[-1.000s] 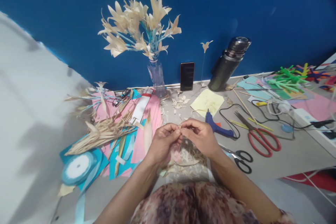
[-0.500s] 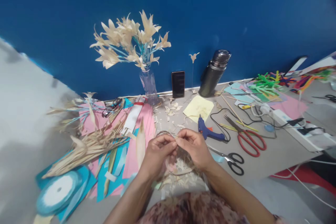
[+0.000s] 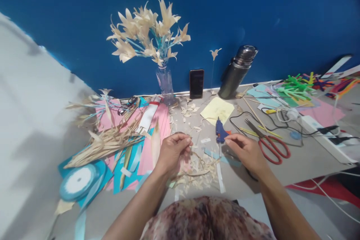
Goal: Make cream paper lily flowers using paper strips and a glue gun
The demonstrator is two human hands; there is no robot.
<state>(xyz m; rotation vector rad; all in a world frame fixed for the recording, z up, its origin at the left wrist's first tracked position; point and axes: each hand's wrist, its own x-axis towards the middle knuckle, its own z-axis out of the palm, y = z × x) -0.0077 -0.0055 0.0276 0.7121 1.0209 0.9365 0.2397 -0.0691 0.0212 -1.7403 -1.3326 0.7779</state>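
My left hand [image 3: 174, 153] is closed in a pinch above the scraps; what lies between thumb and forefinger is too small to make out. My right hand [image 3: 247, 153] has its fingers on the handle of a blue glue gun [image 3: 220, 131], whose nozzle points toward the wall. The end of the handle is hidden by the hand. Black-handled scissors [image 3: 251, 175] lie mostly hidden under the right hand. Pale husk shavings [image 3: 194, 183] and a curved strip are heaped between the forearms.
Husk flowers [image 3: 146, 26] stand in a clear bottle vase [image 3: 165, 86]. Behind are a phone [image 3: 196, 84] and a thermos [image 3: 237, 73]. Red-handled scissors [image 3: 274, 148] and a power strip [image 3: 323, 138] lie right. Dried husks [image 3: 104, 146] and a ribbon spool [image 3: 78, 182] lie left.
My hands have parted; the right hand has moved right, from the left hand to the glue gun. The glue gun has turned slightly. The view has shifted a little.
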